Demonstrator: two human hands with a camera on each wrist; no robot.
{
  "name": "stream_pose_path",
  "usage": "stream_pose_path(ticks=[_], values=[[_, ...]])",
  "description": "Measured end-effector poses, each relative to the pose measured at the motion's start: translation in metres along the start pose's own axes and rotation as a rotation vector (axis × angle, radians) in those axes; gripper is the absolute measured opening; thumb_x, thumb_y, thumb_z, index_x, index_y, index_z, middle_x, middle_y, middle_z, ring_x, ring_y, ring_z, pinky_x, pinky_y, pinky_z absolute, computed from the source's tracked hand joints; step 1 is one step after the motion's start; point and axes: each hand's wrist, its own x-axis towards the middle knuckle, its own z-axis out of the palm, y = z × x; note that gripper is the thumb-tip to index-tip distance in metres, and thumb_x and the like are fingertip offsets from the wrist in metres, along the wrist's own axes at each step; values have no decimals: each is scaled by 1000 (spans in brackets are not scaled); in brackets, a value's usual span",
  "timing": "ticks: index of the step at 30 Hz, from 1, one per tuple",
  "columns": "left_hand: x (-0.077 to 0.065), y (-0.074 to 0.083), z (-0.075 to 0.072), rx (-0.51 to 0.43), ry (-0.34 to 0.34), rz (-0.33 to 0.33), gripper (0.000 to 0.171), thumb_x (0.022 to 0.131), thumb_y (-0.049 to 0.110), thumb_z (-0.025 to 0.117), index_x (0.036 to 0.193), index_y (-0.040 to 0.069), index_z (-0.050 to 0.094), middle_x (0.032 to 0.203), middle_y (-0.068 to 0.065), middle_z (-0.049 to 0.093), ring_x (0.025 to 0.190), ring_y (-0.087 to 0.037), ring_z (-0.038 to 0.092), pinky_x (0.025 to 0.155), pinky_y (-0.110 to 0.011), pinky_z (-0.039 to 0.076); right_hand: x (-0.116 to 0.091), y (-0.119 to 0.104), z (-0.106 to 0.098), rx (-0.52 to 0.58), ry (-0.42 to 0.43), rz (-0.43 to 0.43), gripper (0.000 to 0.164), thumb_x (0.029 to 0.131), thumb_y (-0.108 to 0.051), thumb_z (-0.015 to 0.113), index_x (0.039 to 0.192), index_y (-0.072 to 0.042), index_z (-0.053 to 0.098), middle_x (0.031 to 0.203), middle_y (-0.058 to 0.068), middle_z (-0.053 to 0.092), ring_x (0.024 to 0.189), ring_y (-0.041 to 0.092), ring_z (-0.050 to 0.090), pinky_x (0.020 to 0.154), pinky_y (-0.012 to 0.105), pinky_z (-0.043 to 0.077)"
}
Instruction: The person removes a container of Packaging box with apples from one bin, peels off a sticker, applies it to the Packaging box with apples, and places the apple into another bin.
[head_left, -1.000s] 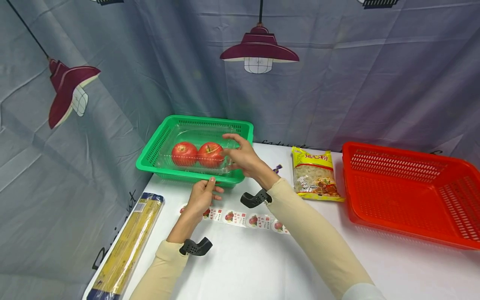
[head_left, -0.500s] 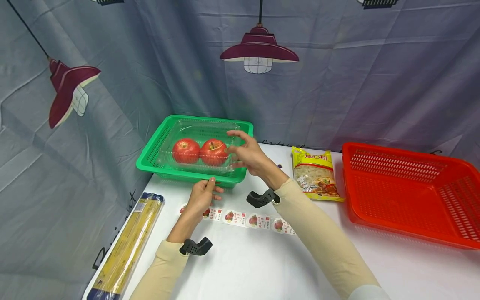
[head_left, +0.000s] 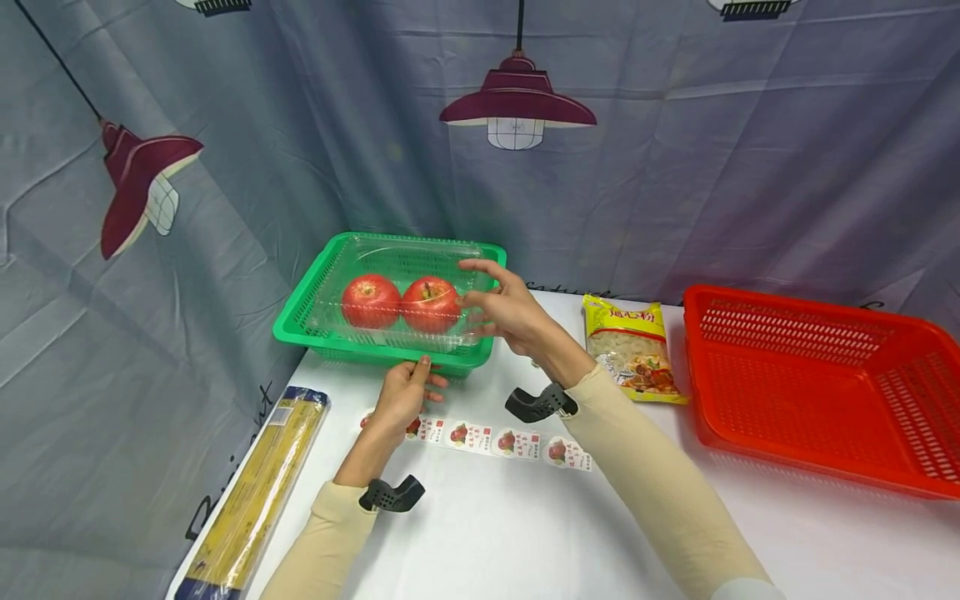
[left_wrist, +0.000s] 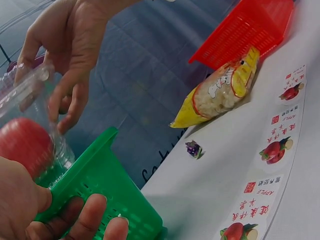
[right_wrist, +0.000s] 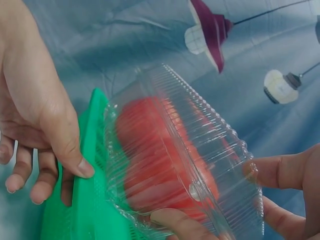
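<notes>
In the head view my left hand [head_left: 402, 396] grips the front rim of a green perforated basket [head_left: 288, 330], its thumb over the rim and fingers underneath. A clear plastic clamshell container [right_wrist: 215, 135] with two red apples [head_left: 371, 301] inside lies tilted in the basket. My right hand [head_left: 517, 321] holds this container by its right end, fingers spread over the corner. From the right wrist view, the fingertips [right_wrist: 250, 170] press the ribbed plastic edge. One apple [left_wrist: 25, 145] shows through the plastic in the left wrist view, next to the basket rim.
A strip of apple-print stickers [head_left: 472, 436] lies on the white table. A yellow food bag [head_left: 628, 350] and a red basket [head_left: 810, 463] stand to the right. At the left edge lies a long packet of yellow sticks [head_left: 251, 492]. A small purple wrapped piece [left_wrist: 194, 149] sits near the bag.
My right hand has moved slightly right, and the container and apples have shifted a little up and right in the head view. My left hand has stayed on the basket rim.
</notes>
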Motion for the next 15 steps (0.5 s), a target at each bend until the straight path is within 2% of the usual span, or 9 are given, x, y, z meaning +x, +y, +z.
stream_pose_path(ticks=[10,15], values=[[0,-1,0,-6,-8,15,43,107,33,40,118,-4,58,91,-9,69,76,-25,67,67,-38,44,-18,-1,-10,4,-7,-7,53,93,-2,60,141,-23,51,110,25,53,102,53,59,73,47,57],[0,-1,-1,-9,-15,12,42,107,32,41,120,-5,57,96,-14,69,82,-32,67,65,-37,43,-25,-2,-14,10,-7,-15,54,92,-2,59,141,-23,51,107,24,53,103,54,57,74,48,56]])
